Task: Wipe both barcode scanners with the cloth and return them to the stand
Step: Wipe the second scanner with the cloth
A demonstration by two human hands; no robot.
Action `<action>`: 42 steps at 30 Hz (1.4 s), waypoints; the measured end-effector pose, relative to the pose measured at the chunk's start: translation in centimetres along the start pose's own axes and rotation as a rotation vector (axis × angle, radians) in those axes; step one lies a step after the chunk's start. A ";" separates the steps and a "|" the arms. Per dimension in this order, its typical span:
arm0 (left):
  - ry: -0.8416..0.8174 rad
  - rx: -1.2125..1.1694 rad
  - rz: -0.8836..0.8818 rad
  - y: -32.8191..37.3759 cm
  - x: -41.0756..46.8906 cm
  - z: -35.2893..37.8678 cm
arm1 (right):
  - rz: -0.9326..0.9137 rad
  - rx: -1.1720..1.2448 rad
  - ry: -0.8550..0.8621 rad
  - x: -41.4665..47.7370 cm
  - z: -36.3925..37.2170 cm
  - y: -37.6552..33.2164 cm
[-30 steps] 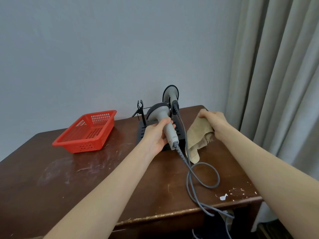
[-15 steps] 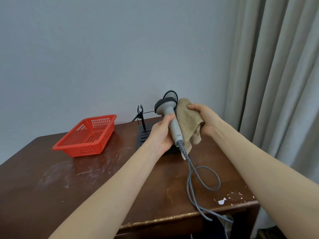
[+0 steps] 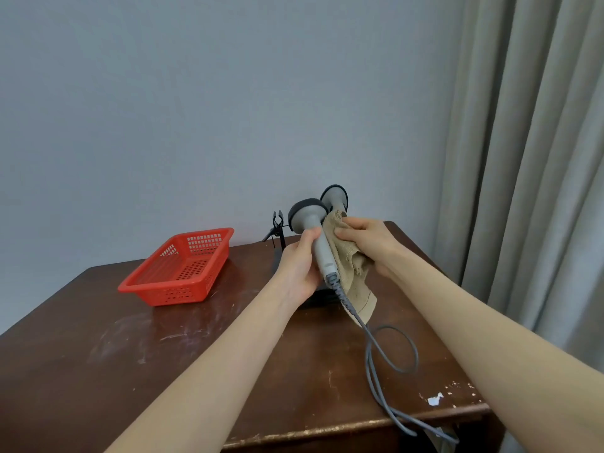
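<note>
red basket (image 3: 178, 269) left of stand (image 3: 318, 297) — scanner (image 3: 318, 246), cloth (image 3: 351, 276) hide most of it

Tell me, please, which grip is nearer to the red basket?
Left. The left grip holds the barcode scanner just right of the red basket; the right grip, holding the cloth, is farther right.

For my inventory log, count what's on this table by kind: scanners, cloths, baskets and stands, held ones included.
Barcode scanners: 2, the held scanner and the rear scanner
Cloth: 1
Red basket: 1
Stand: 1
Total: 5
</note>
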State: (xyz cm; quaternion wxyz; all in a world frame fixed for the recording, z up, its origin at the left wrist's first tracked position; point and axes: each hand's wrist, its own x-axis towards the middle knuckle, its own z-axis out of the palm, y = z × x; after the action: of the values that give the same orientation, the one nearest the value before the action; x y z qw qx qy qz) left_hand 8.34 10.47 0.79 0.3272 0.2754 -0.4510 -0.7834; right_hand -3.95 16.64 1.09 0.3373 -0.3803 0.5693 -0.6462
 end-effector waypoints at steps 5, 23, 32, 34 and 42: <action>0.103 0.151 0.024 0.0 0.4 -1.2 | -0.196 -0.319 0.342 0.9 1.1 0.3; 0.246 0.050 -0.018 -1.6 2.6 -1.9 | -0.455 -0.742 -0.008 2.1 3.4 0.4; 0.274 0.099 0.009 -1.6 2.3 -2.3 | -0.403 -0.716 -0.115 1.9 3.7 0.6; 0.289 0.092 0.006 -1.7 2.4 -2.5 | -0.399 -0.728 -0.149 1.7 3.9 0.5; 0.324 0.010 -0.044 -1.5 2.5 -2.3 | -0.359 -0.794 -0.012 2.6 4.6 -0.4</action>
State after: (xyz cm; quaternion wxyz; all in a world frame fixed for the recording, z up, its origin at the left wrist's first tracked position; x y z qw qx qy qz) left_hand 8.08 7.89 -1.88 0.3771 0.4093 -0.3903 -0.7334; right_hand -1.18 12.20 2.05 0.0505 -0.5773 0.6965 -0.4231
